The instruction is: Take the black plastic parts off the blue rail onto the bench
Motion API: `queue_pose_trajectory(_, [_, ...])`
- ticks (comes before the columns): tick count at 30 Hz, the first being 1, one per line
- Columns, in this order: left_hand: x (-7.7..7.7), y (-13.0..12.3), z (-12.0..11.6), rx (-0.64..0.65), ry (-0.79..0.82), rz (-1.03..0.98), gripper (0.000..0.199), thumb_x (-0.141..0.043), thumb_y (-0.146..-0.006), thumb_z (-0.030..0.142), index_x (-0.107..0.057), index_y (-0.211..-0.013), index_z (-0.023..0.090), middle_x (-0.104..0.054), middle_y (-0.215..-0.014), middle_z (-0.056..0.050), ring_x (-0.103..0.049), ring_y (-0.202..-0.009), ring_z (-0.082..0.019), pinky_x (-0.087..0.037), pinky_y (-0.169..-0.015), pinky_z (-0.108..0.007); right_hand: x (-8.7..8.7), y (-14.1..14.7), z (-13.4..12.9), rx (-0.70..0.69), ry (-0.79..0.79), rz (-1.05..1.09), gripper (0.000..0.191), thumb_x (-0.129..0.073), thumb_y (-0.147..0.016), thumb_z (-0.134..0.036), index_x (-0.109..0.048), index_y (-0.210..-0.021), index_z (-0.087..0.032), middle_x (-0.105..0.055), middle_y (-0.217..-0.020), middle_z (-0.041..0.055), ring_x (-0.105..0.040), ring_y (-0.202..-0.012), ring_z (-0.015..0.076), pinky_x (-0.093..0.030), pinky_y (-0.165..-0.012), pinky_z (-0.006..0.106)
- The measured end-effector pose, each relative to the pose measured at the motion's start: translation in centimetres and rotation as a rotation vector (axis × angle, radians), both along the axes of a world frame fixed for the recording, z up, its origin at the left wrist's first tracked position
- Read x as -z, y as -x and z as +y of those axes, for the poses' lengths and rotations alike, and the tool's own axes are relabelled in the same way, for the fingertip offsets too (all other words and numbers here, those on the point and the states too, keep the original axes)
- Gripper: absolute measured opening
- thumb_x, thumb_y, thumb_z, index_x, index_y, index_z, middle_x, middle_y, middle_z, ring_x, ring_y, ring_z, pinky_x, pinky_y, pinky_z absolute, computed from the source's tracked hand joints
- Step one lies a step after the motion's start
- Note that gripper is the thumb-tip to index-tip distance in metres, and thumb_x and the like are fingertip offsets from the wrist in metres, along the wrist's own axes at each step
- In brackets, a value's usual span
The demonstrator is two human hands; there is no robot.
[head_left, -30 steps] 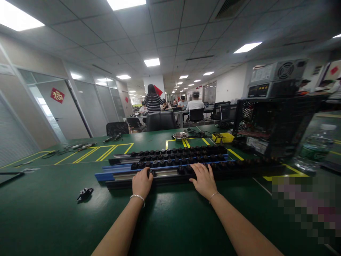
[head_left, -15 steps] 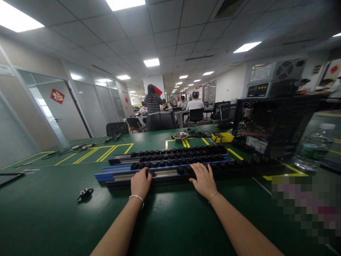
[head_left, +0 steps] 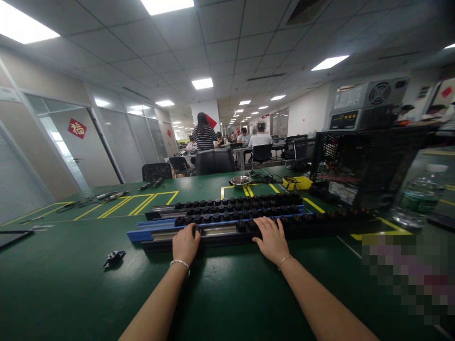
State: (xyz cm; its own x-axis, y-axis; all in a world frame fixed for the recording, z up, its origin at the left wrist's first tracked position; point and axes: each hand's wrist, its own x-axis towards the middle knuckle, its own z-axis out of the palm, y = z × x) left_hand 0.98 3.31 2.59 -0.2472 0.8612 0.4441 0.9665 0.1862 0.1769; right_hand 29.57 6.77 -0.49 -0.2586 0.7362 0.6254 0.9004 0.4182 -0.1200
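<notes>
Several long rails lie side by side on the green table (head_left: 88,284), with rows of small round black parts in them. My left hand (head_left: 186,244) is closed at the front rail (head_left: 216,231), its fingertips on a small black part (head_left: 196,230). Farther right, my right hand (head_left: 272,240) rests on the same rail with its fingers apart, touching the black parts beside it. A blue rail (head_left: 139,235) sticks out at the left end. One loose black part (head_left: 113,258) sits on the table left of my left hand.
Behind the rails are a metal bowl (head_left: 240,181), cables and a yellow box (head_left: 297,183). An open computer case (head_left: 366,166) and a plastic bottle (head_left: 419,196) stand at the right. Tools and cables lie at the far left. People are at tables in the background.
My left hand has shifted slightly to the left along the front rail, along with the small black part at its fingertips. My right hand has stayed in place.
</notes>
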Motion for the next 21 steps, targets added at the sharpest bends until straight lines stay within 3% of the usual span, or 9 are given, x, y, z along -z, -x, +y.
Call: queue_pose_trajectory(21, [0.55, 0.11, -0.23, 0.012, -0.077, 0.071, 0.035, -0.036, -0.084, 0.032, -0.053, -0.111, 0.018, -0.066, -0.098, -0.007, -0.058, -0.094, -0.022, -0.038, -0.083, -0.036, -0.07, 0.0, -0.03, -0.003, 0.012, 0.009, 0.045, -0.05, -0.078, -0.03, -0.044, -0.122, -0.023, -0.051, -0.125, 0.0049, -0.036, -0.121, 0.0231, -0.01, -0.106, 0.051])
